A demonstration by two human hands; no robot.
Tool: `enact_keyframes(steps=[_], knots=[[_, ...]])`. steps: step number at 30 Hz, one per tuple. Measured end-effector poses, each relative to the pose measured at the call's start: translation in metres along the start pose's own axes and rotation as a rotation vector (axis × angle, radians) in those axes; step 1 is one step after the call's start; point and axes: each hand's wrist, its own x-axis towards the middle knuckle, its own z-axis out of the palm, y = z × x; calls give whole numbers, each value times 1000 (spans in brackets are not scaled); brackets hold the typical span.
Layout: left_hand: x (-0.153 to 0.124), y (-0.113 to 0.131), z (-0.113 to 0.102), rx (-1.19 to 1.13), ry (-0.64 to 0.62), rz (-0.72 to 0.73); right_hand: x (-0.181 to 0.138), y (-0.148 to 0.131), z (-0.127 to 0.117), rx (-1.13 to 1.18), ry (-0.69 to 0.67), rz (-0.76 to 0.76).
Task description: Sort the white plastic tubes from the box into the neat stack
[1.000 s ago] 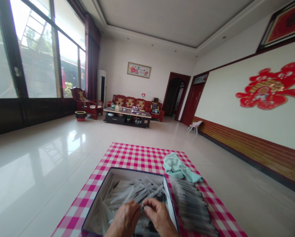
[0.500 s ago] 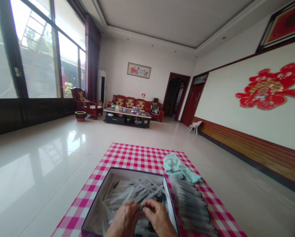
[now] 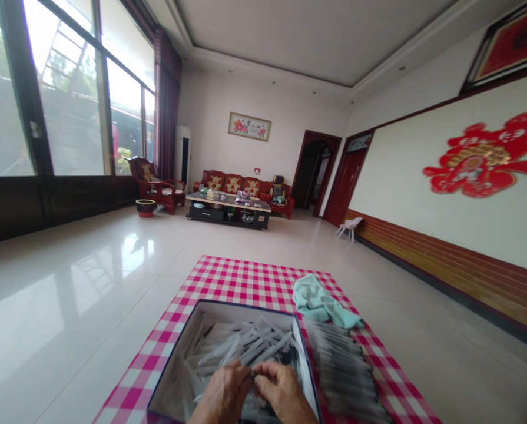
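Observation:
My left hand (image 3: 228, 387) and my right hand (image 3: 281, 386) meet over the near part of a shallow box (image 3: 165, 371) with a dark blue rim. Fingers of both are pinched together around something small and dark, mostly hidden between the fingertips. Inside the box lie many loose translucent tubes (image 3: 219, 348), with black slender pieces (image 3: 293, 356) among them at the right side. Just right of the box, a row of pen-like sticks (image 3: 345, 371), clear with black ends, lies side by side on the cloth, somewhat blurred.
A pink and white checked cloth (image 3: 241, 281) covers the table. A crumpled mint-green cloth (image 3: 318, 300) lies beyond the row of sticks. Farther off stand a low table (image 3: 228, 206), a wooden sofa (image 3: 232, 182), an armchair (image 3: 155, 185) and a small pale chair (image 3: 349, 228).
Both hands stay together over the box, with only slight finger movement. The whole view has shifted a little; the box, sticks and green cloth lie as before.

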Motion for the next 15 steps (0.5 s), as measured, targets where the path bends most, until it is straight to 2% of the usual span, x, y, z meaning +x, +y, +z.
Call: enact_keyframes(steps=[10,15], knots=[[1,1,0,6,-7,3,-2,-11,1,-56,5,-6],[2,0,-1,13,12,-19,1,-21,-13,-175,2,-14]])
